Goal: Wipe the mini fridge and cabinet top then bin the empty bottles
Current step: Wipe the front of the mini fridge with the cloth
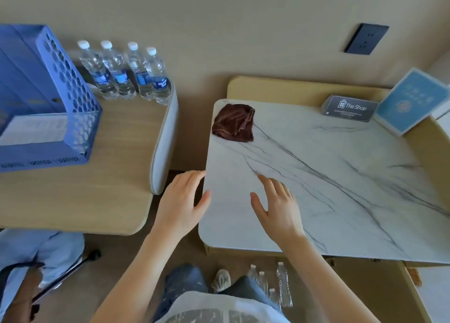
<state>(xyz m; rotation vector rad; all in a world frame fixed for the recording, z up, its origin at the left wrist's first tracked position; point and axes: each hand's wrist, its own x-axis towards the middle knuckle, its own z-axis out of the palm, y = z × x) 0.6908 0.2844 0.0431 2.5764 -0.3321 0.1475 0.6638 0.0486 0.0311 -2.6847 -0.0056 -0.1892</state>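
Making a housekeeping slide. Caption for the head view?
Both open, the left hand and right hand hover by the marble cabinet top; brown cloth lies at its far-left corner.

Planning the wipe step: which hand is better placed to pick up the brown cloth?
Right hand, marginally: open, over the marble top, fingers angled toward the cloth. Left hand, also open, sits at the top's left edge.

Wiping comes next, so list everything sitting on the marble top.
On the marble top: a brown cloth at the far left corner, a grey sign and a blue card at the far right. The right hand is over the near edge. The surface under the cloth is hidden.
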